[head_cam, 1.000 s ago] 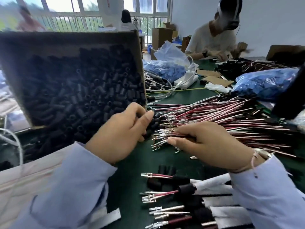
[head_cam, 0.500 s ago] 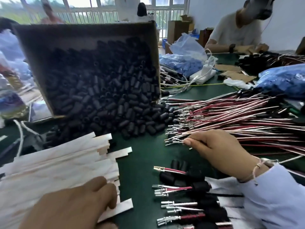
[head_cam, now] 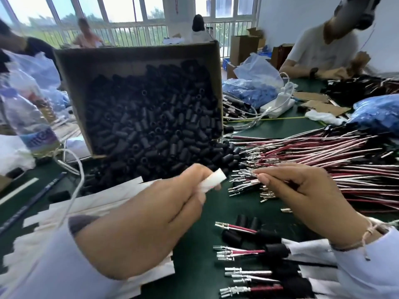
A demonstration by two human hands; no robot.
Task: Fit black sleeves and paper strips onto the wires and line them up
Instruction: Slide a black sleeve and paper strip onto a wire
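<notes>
Nearest, at the right edge, finished wires (head_cam: 248, 252) lie in a row, metal tips pointing left, each with a black sleeve and a paper strip. A stack of paper strips (head_cam: 103, 199) fills the near left. Between them runs a bare lane of green table (head_cam: 200, 244). Above it, the left hand (head_cam: 151, 223) pinches one paper strip (head_cam: 212, 180) between thumb and fingers. The right hand (head_cam: 306, 195) is just apart from it and pinches the metal tips of the loose wires (head_cam: 313, 154), which fan out to the right. Farther back, a tilted cardboard box (head_cam: 71, 67) spills black sleeves (head_cam: 151, 126) onto the table, touching the wire ends. A bottle (head_cam: 28, 117) stands far left.
</notes>
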